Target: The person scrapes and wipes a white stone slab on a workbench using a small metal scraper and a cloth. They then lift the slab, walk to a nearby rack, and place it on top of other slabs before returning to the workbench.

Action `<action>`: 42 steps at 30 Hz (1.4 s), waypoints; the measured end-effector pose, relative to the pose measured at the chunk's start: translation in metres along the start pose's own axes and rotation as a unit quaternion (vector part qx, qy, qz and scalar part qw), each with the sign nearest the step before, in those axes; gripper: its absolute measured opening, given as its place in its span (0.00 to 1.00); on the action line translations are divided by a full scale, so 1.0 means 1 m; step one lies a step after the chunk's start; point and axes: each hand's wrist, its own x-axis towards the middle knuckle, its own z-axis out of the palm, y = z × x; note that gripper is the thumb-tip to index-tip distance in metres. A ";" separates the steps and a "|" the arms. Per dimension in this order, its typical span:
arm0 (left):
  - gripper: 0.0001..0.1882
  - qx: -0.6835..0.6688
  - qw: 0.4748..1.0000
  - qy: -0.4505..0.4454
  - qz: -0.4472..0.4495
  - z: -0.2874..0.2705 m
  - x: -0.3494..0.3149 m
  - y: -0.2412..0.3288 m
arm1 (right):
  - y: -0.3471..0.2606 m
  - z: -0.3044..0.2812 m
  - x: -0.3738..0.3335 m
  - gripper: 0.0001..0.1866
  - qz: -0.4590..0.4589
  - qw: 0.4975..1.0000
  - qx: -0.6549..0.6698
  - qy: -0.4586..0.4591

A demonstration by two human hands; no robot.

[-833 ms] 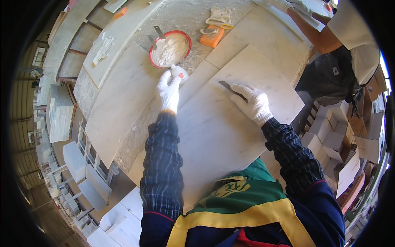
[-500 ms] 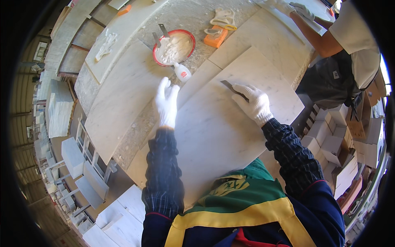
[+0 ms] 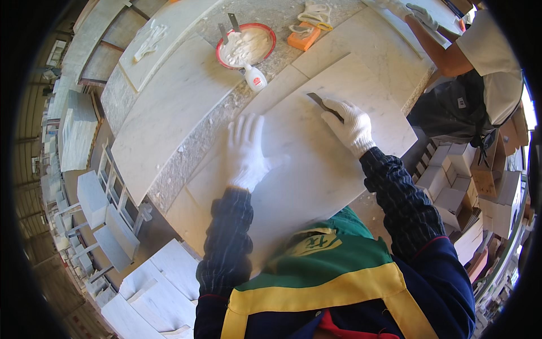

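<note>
My left hand [image 3: 246,148], in a white knit glove, has its fingers spread over the left side of a pale marble slab [image 3: 316,164]; whether the palm touches the stone I cannot tell. In my gloved right hand [image 3: 351,127] is a flat metal scraper blade [image 3: 320,101], gripped between thumb and fingers above the slab. Beyond my left hand a small white squeeze bottle [image 3: 255,78] lies tilted against a red-rimmed bowl [image 3: 272,48]. White paste [image 3: 245,47] fills the bowl, and two metal blades [image 3: 233,22] stand up at its far left edge.
An orange block [image 3: 303,38] with a white glove [image 3: 317,14] lies at the back. Another slab [image 3: 169,113] is at left. A co-worker [image 3: 480,73] stands at the far right near cardboard boxes [image 3: 449,175]. White stone blocks [image 3: 93,195] fill the lower left.
My left hand has moved from near the bottle back toward me, and its fingers have spread. My right hand still holds the scraper blade. The view has shifted slightly.
</note>
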 end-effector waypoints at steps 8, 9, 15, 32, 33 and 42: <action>0.40 -0.032 0.994 0.097 -0.039 0.011 0.019 -0.006 | -0.001 0.002 0.001 0.16 -0.006 1.000 -0.007 0.010; 0.39 -0.039 0.994 0.094 -0.034 0.011 0.017 -0.008 | -0.001 0.002 0.001 0.16 -0.009 1.000 -0.006 0.015; 0.44 0.044 0.995 0.005 0.092 0.011 -0.006 0.004 | -0.002 0.001 0.000 0.17 0.014 1.000 0.002 -0.004; 0.37 0.072 0.950 -0.063 0.296 0.048 -0.032 0.103 | 0.002 0.002 -0.001 0.18 0.035 0.998 0.047 0.026; 0.37 -0.008 0.976 -0.135 0.169 0.047 -0.022 0.074 | 0.003 0.002 -0.001 0.18 0.031 0.998 0.048 0.027; 0.35 -0.018 0.858 0.283 -0.429 -0.038 -0.101 -0.072 | 0.006 0.006 0.001 0.17 0.025 0.998 0.054 0.030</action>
